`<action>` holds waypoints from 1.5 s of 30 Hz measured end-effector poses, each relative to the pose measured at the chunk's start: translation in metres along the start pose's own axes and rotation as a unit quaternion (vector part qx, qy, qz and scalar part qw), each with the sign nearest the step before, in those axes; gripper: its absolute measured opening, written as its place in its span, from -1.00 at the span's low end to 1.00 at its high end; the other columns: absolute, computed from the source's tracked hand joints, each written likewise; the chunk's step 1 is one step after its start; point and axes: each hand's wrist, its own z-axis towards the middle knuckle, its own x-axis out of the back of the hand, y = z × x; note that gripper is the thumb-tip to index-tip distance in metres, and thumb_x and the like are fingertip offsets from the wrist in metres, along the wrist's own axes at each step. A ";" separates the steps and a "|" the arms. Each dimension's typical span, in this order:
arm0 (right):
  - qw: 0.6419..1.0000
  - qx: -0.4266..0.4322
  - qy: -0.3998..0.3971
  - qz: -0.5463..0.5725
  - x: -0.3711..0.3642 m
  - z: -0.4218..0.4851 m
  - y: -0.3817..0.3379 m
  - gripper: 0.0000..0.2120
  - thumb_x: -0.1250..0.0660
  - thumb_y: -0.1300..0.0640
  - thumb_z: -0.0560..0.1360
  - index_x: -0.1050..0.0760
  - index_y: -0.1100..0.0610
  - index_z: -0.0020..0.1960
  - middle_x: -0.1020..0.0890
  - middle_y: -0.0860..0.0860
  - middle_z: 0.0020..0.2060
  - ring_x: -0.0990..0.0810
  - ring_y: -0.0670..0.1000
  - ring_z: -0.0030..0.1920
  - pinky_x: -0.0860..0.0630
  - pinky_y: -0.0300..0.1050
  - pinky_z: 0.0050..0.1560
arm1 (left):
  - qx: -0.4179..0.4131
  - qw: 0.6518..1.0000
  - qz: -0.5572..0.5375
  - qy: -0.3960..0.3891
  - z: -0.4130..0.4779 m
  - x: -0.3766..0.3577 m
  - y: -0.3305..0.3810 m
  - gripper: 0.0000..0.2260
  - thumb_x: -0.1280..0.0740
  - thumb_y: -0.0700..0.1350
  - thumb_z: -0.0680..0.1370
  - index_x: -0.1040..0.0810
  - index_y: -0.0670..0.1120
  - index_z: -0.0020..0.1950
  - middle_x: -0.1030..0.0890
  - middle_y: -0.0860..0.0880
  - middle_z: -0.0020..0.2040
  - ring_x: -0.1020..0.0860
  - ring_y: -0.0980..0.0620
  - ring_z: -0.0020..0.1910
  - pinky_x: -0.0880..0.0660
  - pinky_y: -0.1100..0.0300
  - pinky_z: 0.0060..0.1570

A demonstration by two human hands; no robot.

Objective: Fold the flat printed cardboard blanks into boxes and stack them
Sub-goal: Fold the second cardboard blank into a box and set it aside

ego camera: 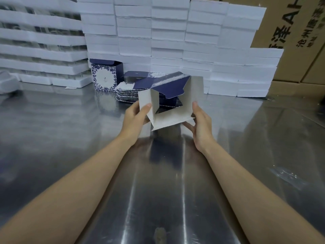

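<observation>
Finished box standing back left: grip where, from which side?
On the finished box, likely the front wall's top rim, from above and in front: its top flap is up, foam trays crowd it behind and left, and the blank pile lies to its right.

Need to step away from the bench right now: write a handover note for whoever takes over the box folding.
Left hand grips the left wall of the half-opened box, held above the steel table.
Right hand holds its right wall and bottom flap.
Its flaps are not tucked; the navy flap stands open.
Done: one folded box stands behind, left of the pile of flat blanks.
Left: close this box, stack it by the first, fold the remaining pile.
</observation>
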 end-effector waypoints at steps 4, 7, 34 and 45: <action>0.997 0.051 0.059 -0.024 -0.001 -0.001 0.001 -0.76 -0.23 0.10 0.63 -0.61 0.19 -0.06 -0.61 0.00 -0.12 -0.60 -0.24 -0.22 -0.60 -0.26 -0.09 | 0.027 0.997 -0.068 0.023 0.005 0.003 -0.003 -0.89 -0.28 -0.10 0.63 -0.60 -0.04 0.02 -0.71 0.11 -0.14 -0.68 0.15 -0.12 -0.60 0.23 -0.16; 0.995 0.064 0.077 -0.028 0.000 0.001 -0.001 -0.73 -0.24 0.20 0.61 -0.55 0.14 -0.24 -0.53 0.01 -0.22 -0.54 -0.19 -0.29 -0.59 -0.26 -0.15 | 0.062 0.988 -0.134 0.036 0.009 0.007 -0.003 -0.85 -0.29 -0.08 0.62 -0.62 -0.11 0.02 -0.72 0.05 -0.06 -0.68 0.09 -0.06 -0.62 0.19 -0.11; 0.998 0.026 0.048 -0.034 0.012 0.009 -0.002 -0.65 -0.16 0.35 0.39 -0.61 0.01 -0.09 -0.63 -0.06 -0.16 -0.57 -0.07 -0.14 -0.49 -0.28 -0.15 | 0.104 0.967 -0.231 0.012 0.008 0.005 -0.001 -0.86 -0.23 -0.14 0.64 -0.53 -0.18 0.04 -0.68 -0.08 0.04 -0.66 0.02 0.03 -0.61 0.22 -0.04; 0.998 0.002 -0.061 -0.011 0.010 0.009 0.002 -0.26 0.00 0.57 0.23 -0.61 -0.04 0.11 -0.65 -0.11 0.03 -0.55 0.06 0.21 -0.57 -0.01 0.16 | 0.106 0.935 -0.334 0.058 0.014 0.014 0.002 -0.83 -0.23 -0.12 0.64 -0.53 -0.20 0.08 -0.70 -0.08 -0.02 -0.68 0.05 -0.02 -0.61 0.24 -0.10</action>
